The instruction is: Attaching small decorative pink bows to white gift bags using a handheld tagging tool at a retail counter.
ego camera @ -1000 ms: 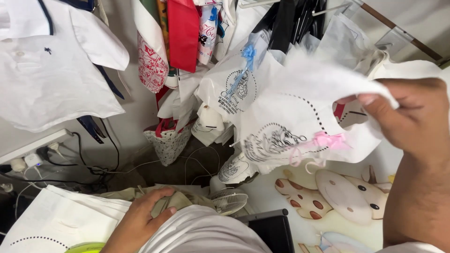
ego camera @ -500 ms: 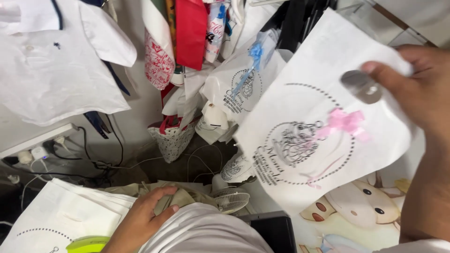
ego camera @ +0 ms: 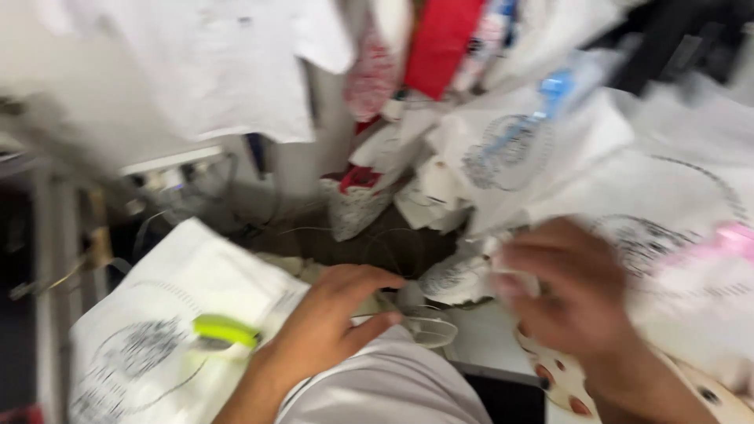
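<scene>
The view is smeared by motion. My left hand (ego camera: 330, 322) lies palm down on a white rounded bundle (ego camera: 385, 385) at the bottom middle, fingers apart, its thumb next to a clear plastic piece (ego camera: 430, 328). Just left of that hand a lime-green stapler (ego camera: 224, 330) rests on a white printed bag (ego camera: 149, 345). My right hand (ego camera: 561, 290) is blurred at the right, at the edge of a white printed bag with a pink bow (ego camera: 707, 251). Whether it grips the bag is not readable.
White shirts (ego camera: 236, 71) hang at the upper left, with red and patterned items (ego camera: 440, 47) beside them. More white printed bags, one with a blue bow (ego camera: 510, 141), are piled at the back. Cables and a power strip (ego camera: 173, 180) run along the left. A cartoon-animal surface (ego camera: 565, 385) lies lower right.
My right hand has dropped down and to the left, and the pink-bow bag now lies lower among the pile. The camera has swung, bringing the stapler and left bag into view. The left hand stays put.
</scene>
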